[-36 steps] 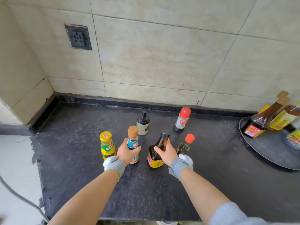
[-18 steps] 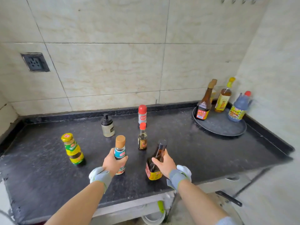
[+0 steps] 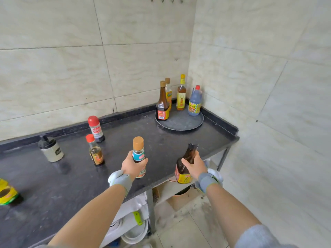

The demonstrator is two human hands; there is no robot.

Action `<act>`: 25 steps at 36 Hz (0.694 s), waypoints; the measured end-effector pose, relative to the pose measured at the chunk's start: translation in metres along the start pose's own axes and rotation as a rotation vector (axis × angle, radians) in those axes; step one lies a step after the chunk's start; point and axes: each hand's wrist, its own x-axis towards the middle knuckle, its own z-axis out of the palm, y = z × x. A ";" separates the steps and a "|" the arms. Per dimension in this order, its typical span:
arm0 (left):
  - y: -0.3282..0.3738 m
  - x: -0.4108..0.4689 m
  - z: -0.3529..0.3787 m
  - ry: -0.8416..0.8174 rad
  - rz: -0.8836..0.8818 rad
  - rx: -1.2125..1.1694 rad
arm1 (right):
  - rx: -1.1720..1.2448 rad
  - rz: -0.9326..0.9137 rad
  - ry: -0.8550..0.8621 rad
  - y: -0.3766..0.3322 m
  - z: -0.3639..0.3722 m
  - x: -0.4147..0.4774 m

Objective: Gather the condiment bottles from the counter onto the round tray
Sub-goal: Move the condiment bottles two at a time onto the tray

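Note:
My left hand (image 3: 132, 166) grips a small tan-capped bottle with a teal label (image 3: 138, 152), held above the black counter (image 3: 62, 181). My right hand (image 3: 194, 166) grips a dark brown bottle with a yellow label (image 3: 184, 165), held past the counter's front edge. The round grey tray (image 3: 179, 122) sits in the far right corner and carries several bottles: a dark one with a red label (image 3: 162, 104), two yellow-labelled ones (image 3: 181, 94) and a blue one (image 3: 194, 102).
Still on the counter: a red-capped shaker (image 3: 95, 128), a small red-capped oil bottle (image 3: 95, 151), a black-topped beige dispenser (image 3: 51, 149) and a yellow-green jar (image 3: 7, 192) at the left edge. Tiled walls close the back and right. Shelves with bowls (image 3: 136, 233) lie below.
Both hands have lifted their bottles off the counter and carried them to the right, toward the tray. The view has swung right, so the tray corner now sits nearer the middle.

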 end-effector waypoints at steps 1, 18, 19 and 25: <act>0.001 0.001 0.002 -0.001 -0.002 -0.001 | 0.012 0.001 -0.003 0.000 -0.002 0.000; 0.057 0.076 0.093 -0.094 -0.019 -0.006 | -0.059 0.073 0.065 0.022 -0.066 0.093; 0.061 0.088 0.098 -0.096 -0.016 -0.017 | -0.066 0.073 0.061 0.019 -0.068 0.105; 0.089 0.167 0.118 -0.054 0.000 -0.062 | -0.124 0.052 0.033 -0.003 -0.077 0.192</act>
